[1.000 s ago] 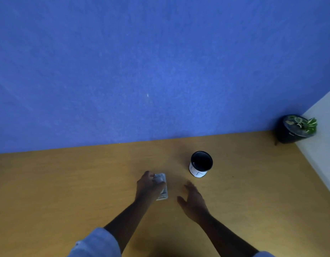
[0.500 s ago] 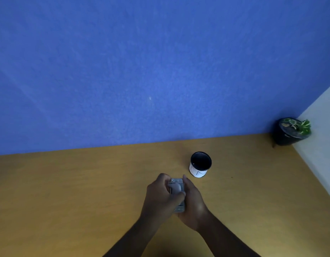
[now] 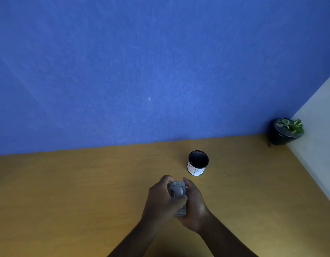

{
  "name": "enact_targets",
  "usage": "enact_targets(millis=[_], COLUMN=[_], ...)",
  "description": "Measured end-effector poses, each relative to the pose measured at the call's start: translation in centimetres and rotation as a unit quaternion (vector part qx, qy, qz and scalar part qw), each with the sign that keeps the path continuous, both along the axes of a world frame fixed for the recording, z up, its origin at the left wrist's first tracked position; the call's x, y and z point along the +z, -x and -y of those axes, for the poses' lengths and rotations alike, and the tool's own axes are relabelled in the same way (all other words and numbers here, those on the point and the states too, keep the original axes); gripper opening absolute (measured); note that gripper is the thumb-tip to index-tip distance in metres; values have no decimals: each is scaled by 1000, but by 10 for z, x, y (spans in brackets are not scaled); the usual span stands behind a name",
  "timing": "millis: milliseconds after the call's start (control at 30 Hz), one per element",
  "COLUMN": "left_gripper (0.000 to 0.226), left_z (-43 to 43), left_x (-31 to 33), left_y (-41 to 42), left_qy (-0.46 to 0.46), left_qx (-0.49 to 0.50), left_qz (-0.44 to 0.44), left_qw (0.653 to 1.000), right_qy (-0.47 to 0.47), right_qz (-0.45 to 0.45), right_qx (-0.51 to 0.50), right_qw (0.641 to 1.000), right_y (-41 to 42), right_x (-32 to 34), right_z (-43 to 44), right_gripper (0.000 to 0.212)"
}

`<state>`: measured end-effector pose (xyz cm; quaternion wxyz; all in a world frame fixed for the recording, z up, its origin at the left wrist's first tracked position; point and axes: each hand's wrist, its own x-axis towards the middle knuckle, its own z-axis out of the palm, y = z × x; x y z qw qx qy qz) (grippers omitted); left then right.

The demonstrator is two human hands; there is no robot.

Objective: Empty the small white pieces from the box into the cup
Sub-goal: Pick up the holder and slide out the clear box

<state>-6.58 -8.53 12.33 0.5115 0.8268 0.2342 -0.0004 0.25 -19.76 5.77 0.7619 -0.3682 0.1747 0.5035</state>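
A small grey-white box [image 3: 177, 191] is held above the wooden table [image 3: 67, 191], clasped between both hands. My left hand [image 3: 161, 198] wraps its left side with the thumb across the top. My right hand [image 3: 194, 206] cups its right side and underside. The box looks closed; no small white pieces show. The cup [image 3: 197, 162], white outside and black inside, stands upright on the table a little beyond and right of the hands, apart from them.
A blue wall [image 3: 142, 71] rises straight behind the table. A black pot with a green plant [image 3: 286, 131] sits in the far right corner. A white wall [image 3: 320, 136] borders the table's right edge.
My left hand lifted the box off the table and brought it rightward. My right hand came in and closed on it; since then both hands have held it almost still.
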Motion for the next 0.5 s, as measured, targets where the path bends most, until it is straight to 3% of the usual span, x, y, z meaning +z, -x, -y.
enact_targets(millis=[500], left_gripper=[37], left_z=[6], left_x=[4], left_y=[6], left_qy=[1], left_qx=[3], left_qz=[11], left_qw=[1000], right_qy=[-18], right_qz=[-31], right_qx=[11], right_qw=[999], right_y=[2], right_x=[-1], right_z=[4], right_gripper=[79])
